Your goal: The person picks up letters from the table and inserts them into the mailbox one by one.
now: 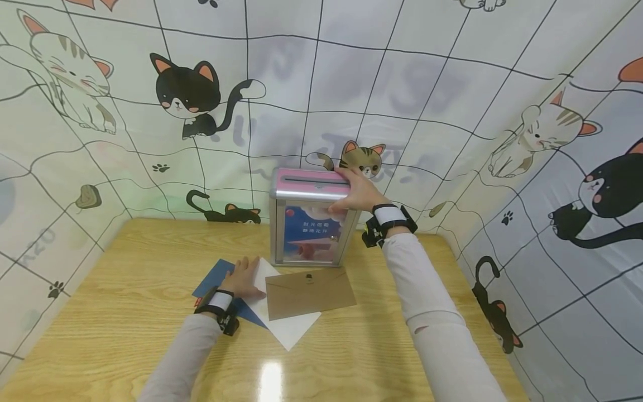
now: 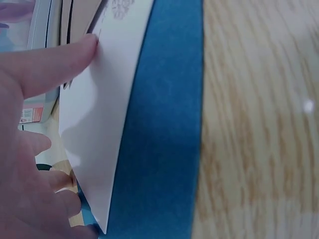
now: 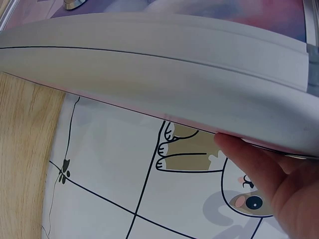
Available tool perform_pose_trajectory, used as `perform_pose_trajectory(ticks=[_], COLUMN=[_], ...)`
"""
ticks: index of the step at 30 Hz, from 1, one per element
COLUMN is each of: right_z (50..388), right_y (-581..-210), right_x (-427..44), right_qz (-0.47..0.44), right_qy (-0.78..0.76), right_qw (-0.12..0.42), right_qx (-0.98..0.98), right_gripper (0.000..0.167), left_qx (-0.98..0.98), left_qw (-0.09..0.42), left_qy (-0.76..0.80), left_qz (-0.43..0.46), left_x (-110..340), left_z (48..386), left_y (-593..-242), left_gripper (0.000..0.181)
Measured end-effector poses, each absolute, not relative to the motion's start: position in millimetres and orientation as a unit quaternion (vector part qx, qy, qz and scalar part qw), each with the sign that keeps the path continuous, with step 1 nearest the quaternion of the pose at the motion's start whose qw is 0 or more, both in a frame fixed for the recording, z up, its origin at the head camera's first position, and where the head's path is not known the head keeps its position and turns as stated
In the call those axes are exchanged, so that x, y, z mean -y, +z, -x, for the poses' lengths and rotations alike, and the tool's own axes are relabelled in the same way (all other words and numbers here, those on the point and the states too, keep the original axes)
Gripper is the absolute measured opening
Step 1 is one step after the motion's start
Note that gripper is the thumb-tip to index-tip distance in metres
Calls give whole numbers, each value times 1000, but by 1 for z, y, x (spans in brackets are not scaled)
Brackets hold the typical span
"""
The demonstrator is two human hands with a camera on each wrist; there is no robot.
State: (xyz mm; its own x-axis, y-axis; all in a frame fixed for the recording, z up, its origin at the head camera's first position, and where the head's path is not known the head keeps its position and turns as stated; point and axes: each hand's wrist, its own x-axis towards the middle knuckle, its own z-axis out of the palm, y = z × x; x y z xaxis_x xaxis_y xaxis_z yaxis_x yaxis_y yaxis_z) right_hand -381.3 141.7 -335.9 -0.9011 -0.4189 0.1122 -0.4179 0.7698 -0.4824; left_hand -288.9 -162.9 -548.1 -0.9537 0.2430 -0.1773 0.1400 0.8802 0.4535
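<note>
A right hand [image 1: 363, 191] clamps its grip on a pink-topped slotted box [image 1: 312, 229] while the left hand [image 1: 243, 279], grip spread apart, touches a white envelope [image 1: 288, 332].

Cat-print walls [image 1: 281, 72], wood-grain table [image 1: 351, 346], glare [image 1: 271, 382]

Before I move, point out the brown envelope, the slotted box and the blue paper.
Brown envelope [image 1: 310, 296]: head view, middle of its face.
Slotted box [image 1: 312, 223]: head view, its front panel.
Blue paper [image 2: 163, 119]: left wrist view, its exposed strip.
</note>
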Motion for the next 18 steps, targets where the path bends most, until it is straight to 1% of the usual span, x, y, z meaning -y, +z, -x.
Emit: perform_pose_trajectory(ticks=[9,18], right_z=[381,380], right_y=[-335,-334], right_x=[-142,-142], right_qz=[223,222], right_qy=[-259,-259], right_qw=[1,3], right_qx=[-940,-940], right_gripper=[104,104], left_qx=[-964,-964], left_qw=[127,126], left_qy=[217,220], left_qz=[-85,-80], left_x=[160,161], left_z=[289,289], left_y=[-545,-543], left_gripper=[101,101])
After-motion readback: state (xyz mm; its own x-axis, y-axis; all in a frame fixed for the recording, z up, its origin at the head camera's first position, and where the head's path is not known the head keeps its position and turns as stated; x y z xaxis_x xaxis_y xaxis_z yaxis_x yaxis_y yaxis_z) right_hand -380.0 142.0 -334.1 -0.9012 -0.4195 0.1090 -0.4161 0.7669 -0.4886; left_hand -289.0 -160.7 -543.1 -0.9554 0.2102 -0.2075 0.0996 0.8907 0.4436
